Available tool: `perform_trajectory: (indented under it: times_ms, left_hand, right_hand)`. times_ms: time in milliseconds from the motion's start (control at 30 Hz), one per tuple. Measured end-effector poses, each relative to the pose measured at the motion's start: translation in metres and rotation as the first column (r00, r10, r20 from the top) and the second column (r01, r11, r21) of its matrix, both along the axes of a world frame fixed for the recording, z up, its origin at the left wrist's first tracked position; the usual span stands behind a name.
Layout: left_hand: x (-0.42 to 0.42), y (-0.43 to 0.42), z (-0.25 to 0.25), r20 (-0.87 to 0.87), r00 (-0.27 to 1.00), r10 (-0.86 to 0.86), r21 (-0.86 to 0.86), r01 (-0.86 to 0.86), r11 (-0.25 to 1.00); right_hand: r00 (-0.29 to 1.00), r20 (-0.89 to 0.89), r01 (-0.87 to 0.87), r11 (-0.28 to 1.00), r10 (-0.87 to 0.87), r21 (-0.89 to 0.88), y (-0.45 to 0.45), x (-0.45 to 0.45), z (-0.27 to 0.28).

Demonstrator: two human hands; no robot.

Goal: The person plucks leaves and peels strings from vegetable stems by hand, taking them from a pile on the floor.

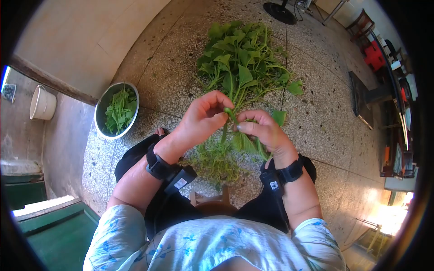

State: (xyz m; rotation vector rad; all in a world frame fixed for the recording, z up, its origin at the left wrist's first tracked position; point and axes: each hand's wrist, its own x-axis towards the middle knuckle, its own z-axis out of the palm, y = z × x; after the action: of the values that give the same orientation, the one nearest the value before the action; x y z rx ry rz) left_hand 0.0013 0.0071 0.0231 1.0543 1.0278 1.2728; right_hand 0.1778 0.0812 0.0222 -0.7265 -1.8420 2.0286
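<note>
In front of my body both hands are on one leafy green vine shoot (243, 143). My left hand (203, 116) pinches its stem between thumb and forefinger. Close beside it, my right hand (266, 131) is closed around the shoot, with a leaf and stem hanging below the fingers. Just beyond the hands a large pile of leafy vine greens (239, 56) lies on the floor. Beneath them spreads a loose heap of thin stringy green trimmings (214, 162), partly hidden by the hands and the shoot.
A metal basin (136, 100) holding picked greens (120, 112) stands on the speckled floor to the left. Farther left is a white bucket (43, 104). A round black stand base (279, 13) is at the far side. Furniture with a dark pedestal (379, 94) lines the right.
</note>
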Motion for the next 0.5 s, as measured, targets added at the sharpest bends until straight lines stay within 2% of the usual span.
perform_trajectory:
  times_ms: [33,167,233,267,333,367,433,467,500]
  left_hand:
    - [-0.001,0.0,0.0,0.006,1.0,-0.024,0.006,0.024,1.0]
    - [-0.001,0.0,0.001,0.035,0.998,-0.054,0.013,0.053,0.999]
    - [0.0,0.001,-0.003,0.062,0.998,-0.002,0.056,-0.001,0.998]
    - [0.0,0.001,-0.003,0.062,0.998,-0.003,0.056,-0.001,0.998]
    - [-0.001,0.0,-0.004,-0.098,0.995,0.013,0.007,-0.012,1.0]
    - [0.0,-0.001,-0.002,-0.097,0.995,0.011,0.006,-0.011,1.0]
    - [0.005,-0.004,0.003,-0.314,0.949,0.04,-0.028,-0.052,0.998]
    - [0.006,-0.005,0.002,-0.314,0.949,0.039,-0.03,-0.051,0.998]
    - [0.006,-0.005,0.001,-0.38,0.923,0.062,0.001,-0.066,0.998]
  right_hand:
    - [1.0,0.005,-0.013,0.968,0.015,-0.251,0.0,0.002,0.002]
    - [1.0,0.013,0.014,0.95,-0.01,-0.313,-0.007,-0.002,-0.003]
    - [0.997,-0.001,0.079,0.995,-0.079,-0.06,-0.009,-0.005,-0.007]
    - [0.997,-0.001,0.079,0.995,-0.079,-0.06,-0.009,-0.006,-0.006]
    - [0.996,-0.015,0.091,0.996,-0.091,0.017,-0.009,-0.006,-0.002]
    - [0.996,-0.014,0.092,0.996,-0.092,0.017,-0.009,-0.007,-0.002]
    - [0.989,0.045,0.143,0.989,-0.141,-0.047,-0.008,-0.01,-0.004]
    - [0.989,0.045,0.143,0.988,-0.141,-0.049,-0.008,-0.011,-0.005]
    - [0.986,0.044,0.163,0.986,-0.164,0.022,-0.009,-0.012,-0.007]
